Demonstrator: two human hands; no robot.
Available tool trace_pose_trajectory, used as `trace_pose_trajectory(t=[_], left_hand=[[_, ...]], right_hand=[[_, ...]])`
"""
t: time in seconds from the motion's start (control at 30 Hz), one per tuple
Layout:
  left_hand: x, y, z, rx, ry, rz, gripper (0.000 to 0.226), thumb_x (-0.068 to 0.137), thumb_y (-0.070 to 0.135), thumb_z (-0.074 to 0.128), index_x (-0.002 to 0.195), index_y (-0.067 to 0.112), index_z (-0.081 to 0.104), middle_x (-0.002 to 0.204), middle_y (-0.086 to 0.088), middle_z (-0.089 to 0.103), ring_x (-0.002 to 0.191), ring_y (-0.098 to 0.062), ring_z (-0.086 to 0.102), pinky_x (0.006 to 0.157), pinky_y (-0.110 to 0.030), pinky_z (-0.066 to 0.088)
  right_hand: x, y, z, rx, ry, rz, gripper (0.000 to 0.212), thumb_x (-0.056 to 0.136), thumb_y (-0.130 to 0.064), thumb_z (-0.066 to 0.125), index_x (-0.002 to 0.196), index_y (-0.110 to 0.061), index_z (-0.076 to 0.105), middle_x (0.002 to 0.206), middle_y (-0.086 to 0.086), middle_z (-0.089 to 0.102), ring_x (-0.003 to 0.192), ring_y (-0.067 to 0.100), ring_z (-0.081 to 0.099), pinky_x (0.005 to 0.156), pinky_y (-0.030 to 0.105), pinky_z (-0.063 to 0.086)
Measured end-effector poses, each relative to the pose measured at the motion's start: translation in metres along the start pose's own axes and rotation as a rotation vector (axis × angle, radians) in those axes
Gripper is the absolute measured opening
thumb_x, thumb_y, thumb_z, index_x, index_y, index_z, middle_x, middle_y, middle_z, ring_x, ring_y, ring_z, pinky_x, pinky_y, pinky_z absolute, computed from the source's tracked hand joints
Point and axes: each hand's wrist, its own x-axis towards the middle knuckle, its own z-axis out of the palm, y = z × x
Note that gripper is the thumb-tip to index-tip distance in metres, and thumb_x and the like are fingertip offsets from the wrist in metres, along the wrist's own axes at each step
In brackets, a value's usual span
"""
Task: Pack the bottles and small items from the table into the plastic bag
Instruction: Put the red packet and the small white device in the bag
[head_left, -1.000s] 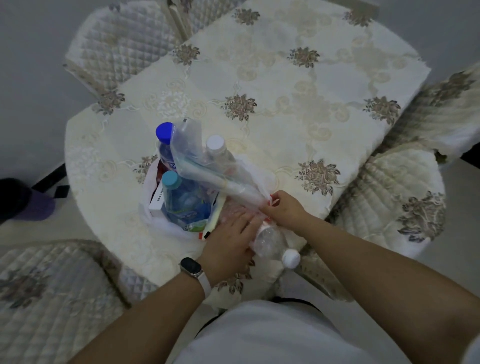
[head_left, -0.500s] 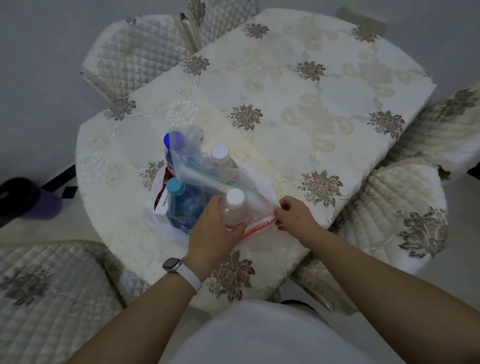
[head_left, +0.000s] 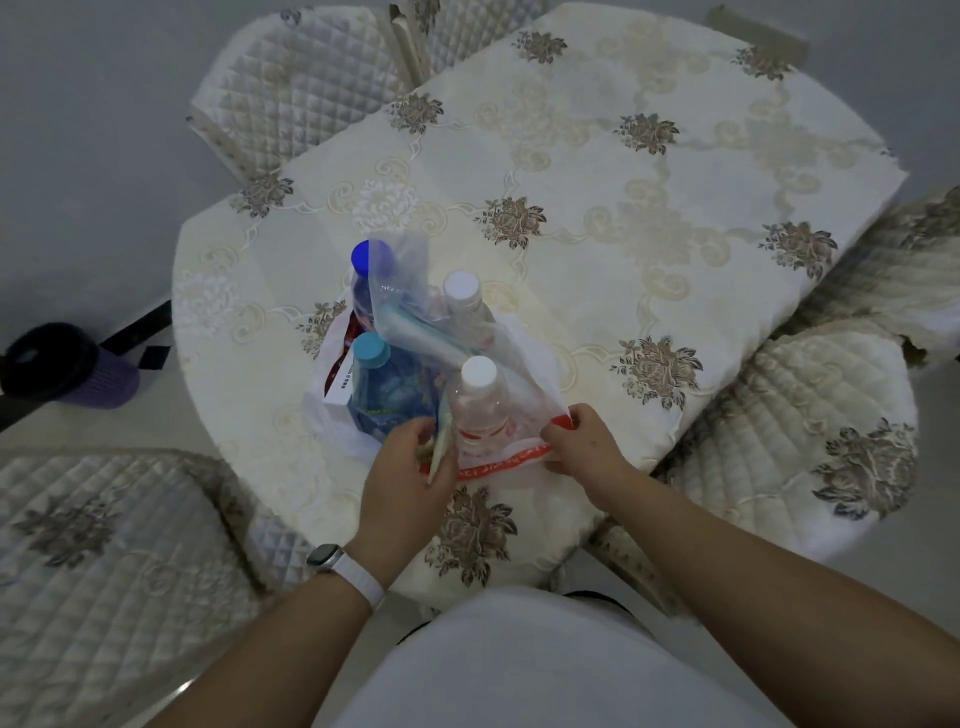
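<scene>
The right hand (head_left: 584, 444), right of center in the lower half of the frame, pinches the red-printed rim of the bag (head_left: 498, 460) between thumb and curled fingers and holds that side of the mouth up. The left hand (head_left: 408, 473), just left of it, has its fingers curled round a thin pale green strip (head_left: 440, 441) at the bag's near-left rim; whether they also catch the plastic I cannot tell. Between the two hands a clear bottle (head_left: 480, 410) with a white cap stands upright inside the bag's mouth, touching the strip. Left of it, also in the bag, stands a teal-cap bottle (head_left: 389, 395), and a white box (head_left: 338, 382) with red print leans against its left side. Above these in the frame are a blue-cap bottle (head_left: 370, 260) and a second white-cap bottle (head_left: 463, 299), with a clear pouch (head_left: 410, 317) holding a pale tube slanted between them. The bag sits near the lower-left edge of the table (head_left: 597, 171), which is covered by a cream cloth with brown flowers. A watch (head_left: 324, 555) on a white band is on the left wrist. Quilted chairs show at the upper left (head_left: 291, 88), right (head_left: 831, 415) and lower left (head_left: 104, 571). A dark purple object (head_left: 67, 369) lies on the floor at the left edge.
</scene>
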Motion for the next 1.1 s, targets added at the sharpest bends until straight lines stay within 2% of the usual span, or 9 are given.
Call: trace_pose_trajectory(t=[0.1,0.2,0.3,0.4,0.57,0.67,0.8,0.97,1.1], left_hand=[[-0.007,-0.034,-0.007,0.142,0.008,0.048,0.015,0.092,0.015,0.056,0.104,0.014,0.066,0.100,0.004,0.062,0.093,-0.013,0.057,0.082,-0.023,0.045],[-0.006,-0.063,-0.012,0.373,-0.072,0.206,0.041,0.083,0.020,0.039,0.111,0.011,0.068,0.114,-0.007,0.067,0.104,-0.024,0.058,0.088,-0.030,0.049],[0.003,-0.073,-0.013,0.566,-0.130,0.361,0.042,0.078,0.016,0.042,0.109,0.010,0.069,0.110,-0.011,0.066,0.093,-0.031,0.060,0.073,-0.038,0.055],[0.012,-0.070,-0.014,0.683,-0.114,0.363,0.029,0.079,0.023,0.049,0.100,0.013,0.067,0.100,-0.008,0.064,0.084,-0.031,0.059,0.067,-0.039,0.048],[0.014,-0.076,-0.015,0.847,-0.101,0.379,0.028,0.072,0.030,0.072,0.093,0.013,0.065,0.098,-0.008,0.063,0.091,-0.030,0.054,0.072,-0.040,0.038],[0.013,-0.081,-0.019,0.870,-0.112,0.388,0.031,0.067,0.027,0.079,0.091,0.012,0.065,0.099,-0.009,0.063,0.097,-0.031,0.054,0.076,-0.041,0.034],[0.016,-0.082,-0.026,0.889,-0.105,0.380,0.026,0.066,0.020,0.082,0.087,0.014,0.067,0.091,-0.008,0.063,0.085,-0.031,0.057,0.076,-0.040,0.031],[0.016,-0.093,-0.033,0.901,-0.154,0.423,0.013,0.068,0.011,0.081,0.071,0.017,0.069,0.082,-0.004,0.063,0.078,-0.028,0.058,0.074,-0.038,0.031],[0.009,-0.101,-0.039,0.827,-0.220,0.558,0.018,0.068,0.008,0.079,0.077,0.016,0.066,0.092,-0.005,0.070,0.086,-0.027,0.063,0.076,-0.037,0.034]], right_hand=[[-0.007,0.009,0.006,-0.175,0.036,-0.066,0.016,0.081,-0.020,0.063,0.093,-0.020,0.053,0.092,0.006,0.061,0.083,0.022,0.062,0.078,0.045,0.058],[-0.013,0.014,0.008,-0.316,0.057,-0.123,0.016,0.080,-0.022,0.061,0.091,-0.020,0.050,0.082,0.001,0.058,0.077,0.022,0.059,0.075,0.044,0.054],[-0.018,0.022,0.011,-0.410,0.166,-0.240,0.026,0.082,-0.022,0.061,0.103,-0.017,0.047,0.089,-0.001,0.057,0.081,0.020,0.057,0.068,0.033,0.044],[-0.021,0.032,0.015,-0.597,0.314,-0.577,0.038,0.080,-0.020,0.066,0.114,-0.012,0.052,0.105,0.004,0.053,0.093,0.020,0.051,0.077,0.034,0.044],[-0.020,0.033,0.023,-1.059,0.336,-1.060,0.024,0.072,-0.020,0.060,0.092,-0.008,0.065,0.102,0.010,0.062,0.093,0.030,0.057,0.076,0.039,0.044],[-0.018,0.032,0.032,-1.292,0.198,-0.981,0.030,0.072,-0.029,0.059,0.095,-0.010,0.065,0.103,0.008,0.064,0.099,0.030,0.058,0.089,0.043,0.039],[-0.020,0.026,0.042,-1.417,0.127,-0.790,0.027,0.067,-0.035,0.071,0.084,-0.014,0.066,0.075,0.003,0.065,0.078,0.028,0.063,0.096,0.052,0.041],[-0.030,0.029,0.045,-1.455,0.140,-0.917,0.013,0.059,-0.021,0.076,0.067,-0.017,0.067,0.066,0.000,0.059,0.067,0.026,0.061,0.093,0.055,0.043],[-0.043,0.028,0.053,-1.390,0.119,-1.003,0.020,0.075,-0.033,0.058,0.078,-0.014,0.066,0.071,0.003,0.061,0.072,0.027,0.061,0.093,0.050,0.044]])
